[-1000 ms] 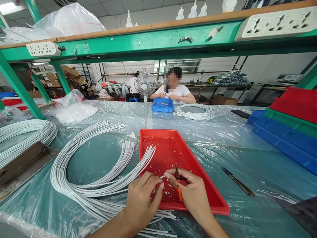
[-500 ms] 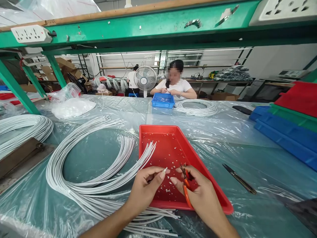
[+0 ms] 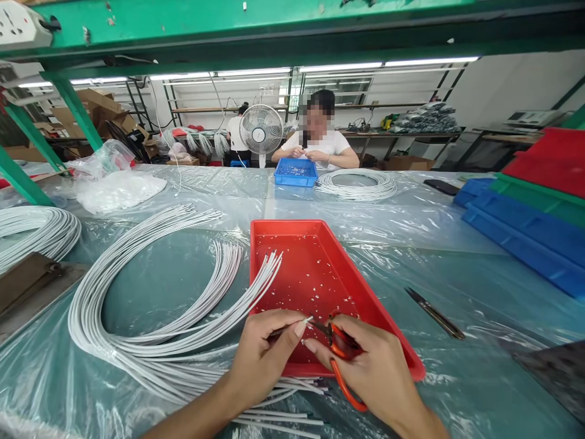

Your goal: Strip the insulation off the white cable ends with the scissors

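Observation:
Over the near part of a red tray [image 3: 292, 228], my left hand [image 3: 272, 341] pinches a white cable [image 3: 308, 320], whose short tip sticks out past the thumb and forefinger. My right hand [image 3: 375, 366] is wrapped around orange-handled scissors [image 3: 343, 350]. Their dark blades point left and meet the cable tip or lie very close to it; I cannot tell if they touch. White scraps lie scattered over the tray floor. A looped bundle of white cables [image 3: 98, 292] spreads left of the tray, and some of its ends rest over the tray's left rim.
Metal thread snips [image 3: 434, 313] lie right of the tray. Stacked blue, green and red trays [image 3: 534, 207] stand at the right. Across the table a co-worker [image 3: 315, 143] sits behind a blue tray [image 3: 296, 180] and a cable coil [image 3: 356, 184]. A green beam [image 3: 256, 46] runs overhead.
The scissors have moved left and turned, bringing their blades to the cable tip in my left hand. The camera view has tipped slightly downward, and surroundings appear higher.

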A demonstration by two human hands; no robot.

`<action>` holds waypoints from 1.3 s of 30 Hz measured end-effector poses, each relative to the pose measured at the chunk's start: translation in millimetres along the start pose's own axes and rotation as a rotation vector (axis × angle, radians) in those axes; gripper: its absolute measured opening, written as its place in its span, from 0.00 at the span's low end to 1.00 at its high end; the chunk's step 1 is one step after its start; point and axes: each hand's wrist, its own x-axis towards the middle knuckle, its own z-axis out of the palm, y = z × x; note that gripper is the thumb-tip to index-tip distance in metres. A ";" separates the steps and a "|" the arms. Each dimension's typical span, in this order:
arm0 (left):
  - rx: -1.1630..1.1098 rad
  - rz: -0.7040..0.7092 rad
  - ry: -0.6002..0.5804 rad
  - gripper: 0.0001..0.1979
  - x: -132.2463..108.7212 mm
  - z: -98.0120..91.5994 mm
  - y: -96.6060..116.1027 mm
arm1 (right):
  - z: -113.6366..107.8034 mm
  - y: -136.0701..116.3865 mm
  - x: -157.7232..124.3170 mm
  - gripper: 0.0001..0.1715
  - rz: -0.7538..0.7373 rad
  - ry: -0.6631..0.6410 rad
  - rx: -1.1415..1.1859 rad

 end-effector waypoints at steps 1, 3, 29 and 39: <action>0.006 -0.002 -0.018 0.12 -0.2 -0.2 0.7 | -0.1 0.1 -0.1 0.24 0.004 -0.005 -0.003; 0.010 -0.007 -0.046 0.13 -0.3 -0.5 1.5 | 0.0 0.2 -0.4 0.25 0.011 -0.010 -0.003; -0.026 -0.037 -0.115 0.12 1.4 -3.5 1.2 | -1.1 -0.8 -0.3 0.25 0.048 -0.096 0.028; 0.075 0.050 -0.068 0.10 2.0 -1.7 0.3 | -2.2 -1.6 -0.1 0.27 0.038 -0.060 0.008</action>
